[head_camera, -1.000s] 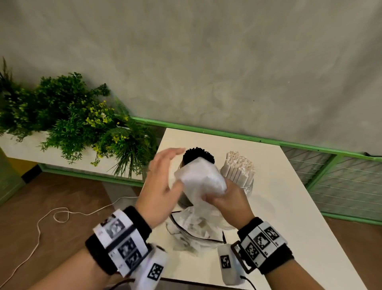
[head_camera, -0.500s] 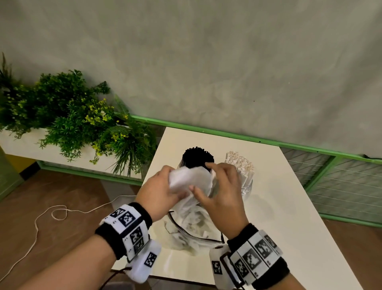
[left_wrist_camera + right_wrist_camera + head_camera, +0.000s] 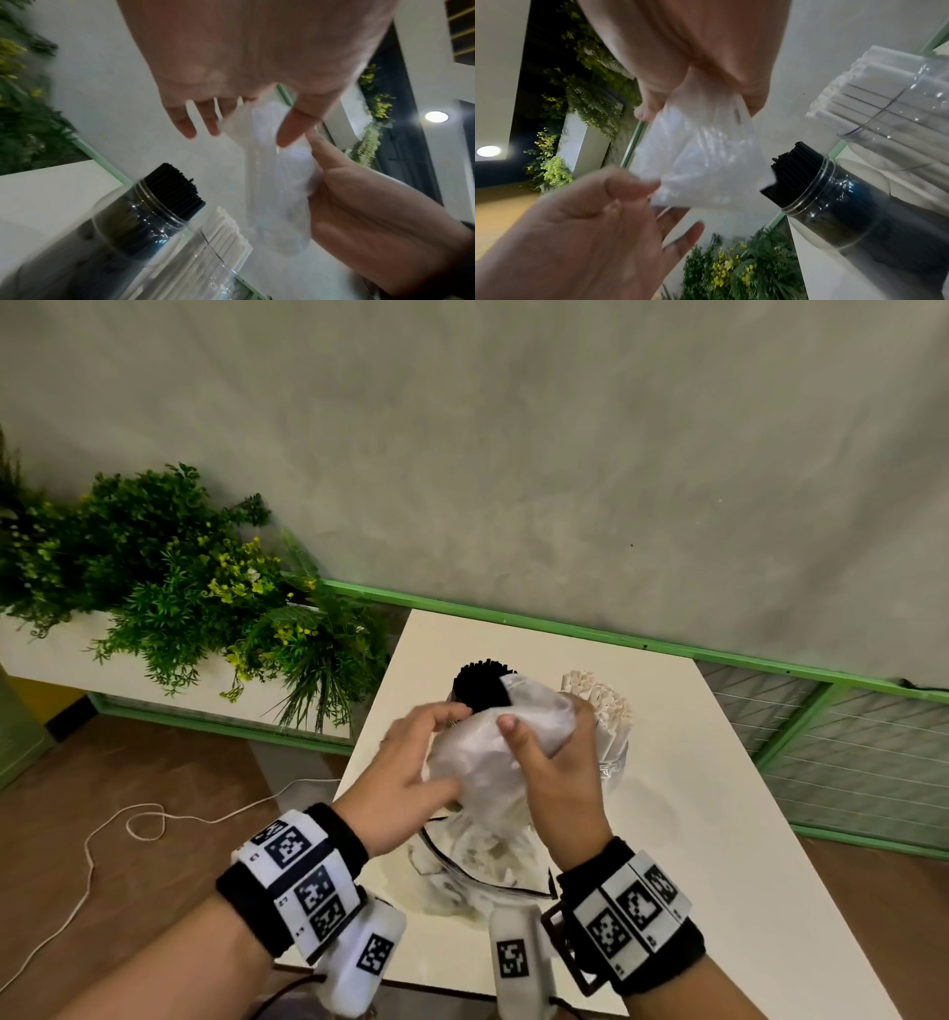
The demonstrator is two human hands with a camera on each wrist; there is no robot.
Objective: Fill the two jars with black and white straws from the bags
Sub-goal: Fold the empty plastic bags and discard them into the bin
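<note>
The person is working bare-armed and is wearing a black band around each wrist, the left wristband [image 3: 292,880] and the right wristband [image 3: 634,911] each carrying white plates printed with square black-and-white markers. A white camera housing [image 3: 367,955] is hanging under the left wrist and another housing [image 3: 516,955] under the right (each is showing one more marker). A thin dark cable is trailing beneath them.

The white bench [image 3: 693,814] carries two clear jars beyond the hands: one packed with black straws [image 3: 480,688], one with white straws [image 3: 603,706] beside it; below the hands sits a clear container [image 3: 477,875].
</note>
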